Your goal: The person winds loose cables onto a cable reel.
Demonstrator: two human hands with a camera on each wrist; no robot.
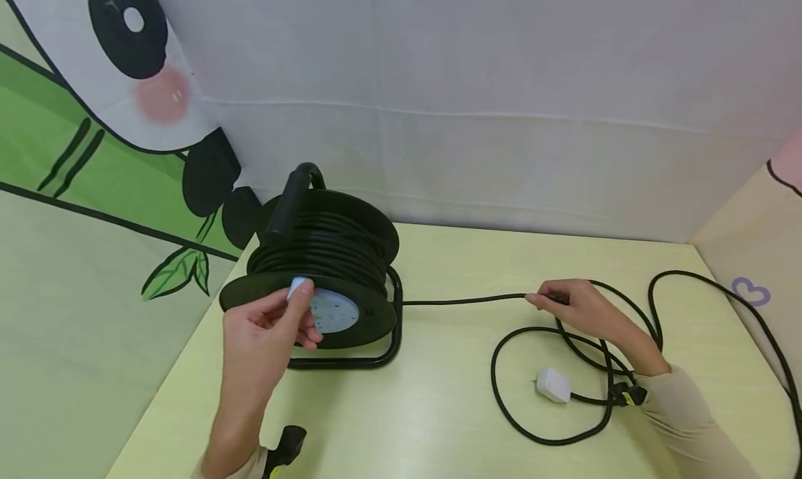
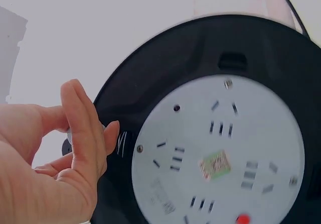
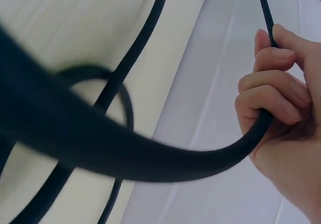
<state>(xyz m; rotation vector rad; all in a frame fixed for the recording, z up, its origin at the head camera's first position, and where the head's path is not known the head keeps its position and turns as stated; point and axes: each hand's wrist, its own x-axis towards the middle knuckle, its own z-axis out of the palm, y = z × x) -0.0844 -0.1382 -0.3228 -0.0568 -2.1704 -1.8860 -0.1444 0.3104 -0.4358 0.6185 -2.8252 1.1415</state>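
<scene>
A black cable reel [image 1: 370,284] stands at the left of the table, with black cable wound on its drum. Its face carries a pale round socket panel [image 2: 215,158] with slots, screws and a red button. At the panel's left edge my left hand [image 1: 269,326] pinches a small pale knob [image 1: 297,285] between thumb and fingers; the left wrist view mostly hides that knob behind the fingers. Off to the right, my right hand [image 1: 583,308] grips the black cable [image 1: 464,301], which runs nearly straight from the reel. In the right wrist view the fingers [image 3: 273,93] curl round it.
Loose cable loops [image 1: 495,374] lie on the table's right side, and one stretch runs past the right edge. A white plug [image 1: 553,385] lies among them. The reel has a carrying handle [image 1: 289,204] and a tubular stand [image 1: 351,362]. White cloth [image 1: 501,117] hangs behind.
</scene>
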